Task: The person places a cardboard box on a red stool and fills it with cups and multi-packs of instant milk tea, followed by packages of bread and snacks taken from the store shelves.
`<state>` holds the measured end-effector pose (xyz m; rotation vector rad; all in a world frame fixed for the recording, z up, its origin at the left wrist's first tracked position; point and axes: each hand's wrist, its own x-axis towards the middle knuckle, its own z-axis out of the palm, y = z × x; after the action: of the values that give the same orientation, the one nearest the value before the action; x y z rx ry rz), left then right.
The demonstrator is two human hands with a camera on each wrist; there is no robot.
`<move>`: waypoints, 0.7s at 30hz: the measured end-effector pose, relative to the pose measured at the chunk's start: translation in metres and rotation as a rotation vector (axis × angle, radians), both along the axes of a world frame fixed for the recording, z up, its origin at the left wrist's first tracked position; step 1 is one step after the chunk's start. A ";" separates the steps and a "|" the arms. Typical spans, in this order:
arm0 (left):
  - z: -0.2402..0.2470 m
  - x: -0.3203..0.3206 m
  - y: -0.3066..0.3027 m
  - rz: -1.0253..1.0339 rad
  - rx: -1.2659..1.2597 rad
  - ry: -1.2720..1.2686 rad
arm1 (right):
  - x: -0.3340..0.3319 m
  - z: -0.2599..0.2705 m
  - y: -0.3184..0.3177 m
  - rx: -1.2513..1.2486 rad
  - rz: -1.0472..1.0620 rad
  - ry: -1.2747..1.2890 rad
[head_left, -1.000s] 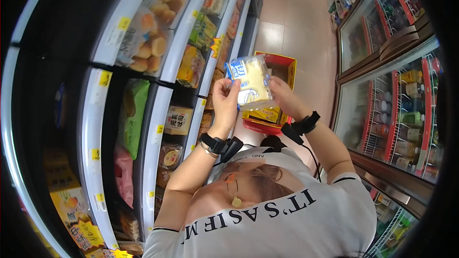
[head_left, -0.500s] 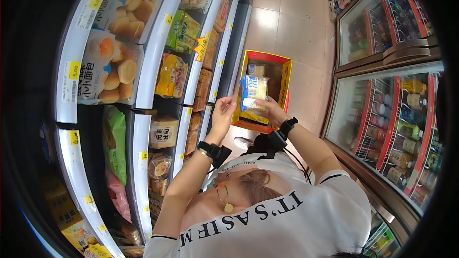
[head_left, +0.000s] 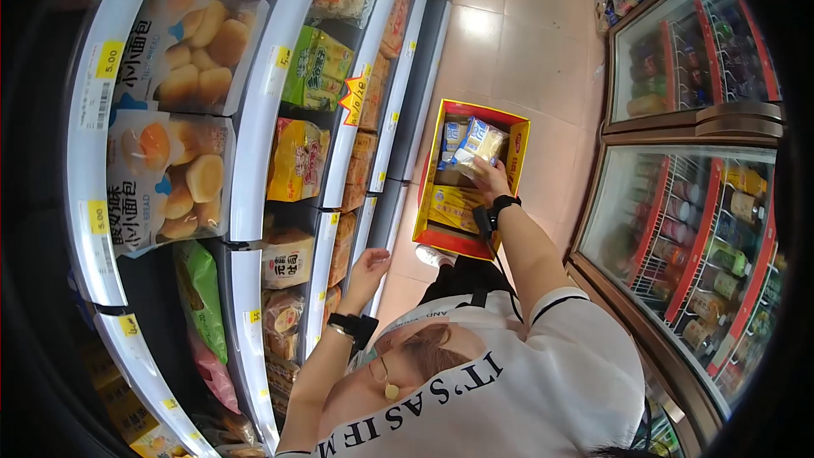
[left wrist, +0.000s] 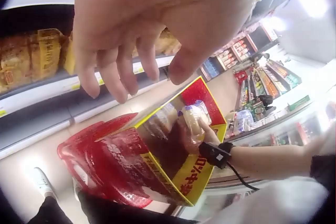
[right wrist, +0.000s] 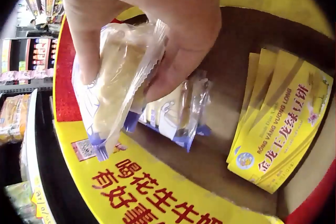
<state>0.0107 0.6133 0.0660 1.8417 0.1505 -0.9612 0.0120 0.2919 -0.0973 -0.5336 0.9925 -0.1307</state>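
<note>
My right hand [head_left: 492,180] grips a clear-and-blue packet of sliced bread [right wrist: 118,77], thumb on one side and fingers on the other. It is inside the mouth of a red and yellow cardboard box [head_left: 519,153]. A second bread packet [right wrist: 176,108] lies in the box, partly behind the held one. Several yellow flat boxes [right wrist: 283,119] sit at the box's near end in the head view. My left hand [left wrist: 157,19] hangs beside the shelf with fingers loosely bent, nothing in it.
Bread shelves [head_left: 254,119] run along the left, with bagged small buns [head_left: 182,178] and other packets. Glass-door drink coolers [head_left: 687,203] line the right. A red plastic stool [left wrist: 100,166] supports the box. Tiled floor [head_left: 543,59] lies between.
The bread packet went from both hands down to the box, now in the right hand alone. My left hand let go and drew back toward the body and shelf.
</note>
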 end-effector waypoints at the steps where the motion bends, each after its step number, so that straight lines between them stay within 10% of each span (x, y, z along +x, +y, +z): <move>1: -0.003 -0.003 0.005 -0.003 0.015 0.010 | -0.001 -0.002 -0.002 0.004 0.001 0.001; 21: -0.029 -0.047 0.039 -0.041 0.157 -0.007 | 0.020 -0.054 -0.002 0.162 -0.294 0.111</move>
<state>-0.0364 0.6521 0.0371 1.9979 0.1888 -0.9953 0.0325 0.2902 -0.1512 -0.2467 1.1755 -0.2828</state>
